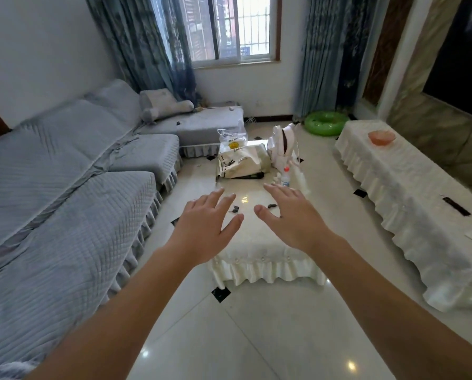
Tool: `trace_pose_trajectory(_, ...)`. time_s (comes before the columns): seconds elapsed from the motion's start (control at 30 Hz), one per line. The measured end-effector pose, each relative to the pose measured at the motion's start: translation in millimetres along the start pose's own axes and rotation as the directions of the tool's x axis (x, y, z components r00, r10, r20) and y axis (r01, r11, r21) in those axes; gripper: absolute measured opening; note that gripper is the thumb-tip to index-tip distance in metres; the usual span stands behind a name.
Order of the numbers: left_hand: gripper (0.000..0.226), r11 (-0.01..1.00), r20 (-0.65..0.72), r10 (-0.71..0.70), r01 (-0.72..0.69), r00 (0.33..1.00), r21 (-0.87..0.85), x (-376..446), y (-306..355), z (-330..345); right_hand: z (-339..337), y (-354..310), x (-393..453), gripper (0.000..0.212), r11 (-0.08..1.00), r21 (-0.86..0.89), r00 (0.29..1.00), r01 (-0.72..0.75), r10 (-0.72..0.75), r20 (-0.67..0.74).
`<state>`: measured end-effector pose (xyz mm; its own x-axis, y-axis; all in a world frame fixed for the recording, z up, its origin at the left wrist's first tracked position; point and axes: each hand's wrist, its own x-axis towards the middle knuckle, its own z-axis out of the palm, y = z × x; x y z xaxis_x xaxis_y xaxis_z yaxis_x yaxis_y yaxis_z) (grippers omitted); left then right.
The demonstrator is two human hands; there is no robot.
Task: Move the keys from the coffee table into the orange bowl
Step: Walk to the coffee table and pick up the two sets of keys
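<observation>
Two small dark keys lie on the glossy coffee table [259, 242]: one key [235, 209] between my hands, another key [271, 206] just left of my right palm. My left hand [206, 229] and my right hand [292, 215] are stretched forward with fingers spread, hovering in front of the keys and holding nothing. The orange bowl [381, 137] stands far off on the long cloth-covered table [421, 204] at the right.
A grey covered sofa [64, 187] runs along the left. Bags [243, 160], a white backpack [283, 146] and a small bottle [286, 175] crowd the coffee table's far end. A dark comb-like object [455, 206] lies on the long table. A green swim ring [325, 123] rests on the floor.
</observation>
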<state>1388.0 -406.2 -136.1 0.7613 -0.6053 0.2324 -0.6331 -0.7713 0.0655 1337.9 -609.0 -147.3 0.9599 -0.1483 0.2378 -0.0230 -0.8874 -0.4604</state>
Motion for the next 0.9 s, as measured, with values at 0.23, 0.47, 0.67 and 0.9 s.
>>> trace_pose_trajectory(0.23,0.064,0.999,0.005,0.016,-0.016,1.0,-0.051,97.7,-37.8,49.0,26.5,42.1,89.8,0.068,0.997,-0.054,0.998,-0.052,0.054,0.034)
trace_pose_trajectory(0.47,0.066,0.99,0.02,0.019,-0.016,1.0,-0.142,206.2,-97.1,93.8,53.5,67.4,200.4,0.067,0.989,-0.116,0.994,-0.094,0.1,0.05)
trace_pose_trajectory(0.67,0.066,0.984,0.044,0.049,-0.041,0.998,-0.176,286.5,-131.2,116.7,74.0,87.8,276.7,0.068,0.985,-0.119,0.99,-0.125,0.132,0.053)
trace_pose_trajectory(0.9,0.065,0.984,0.11,0.023,-0.003,0.994,-0.178,358.7,-153.2,161.4,105.3,132.7,354.6,0.069,0.985,-0.076,0.981,-0.152,0.159,0.107)
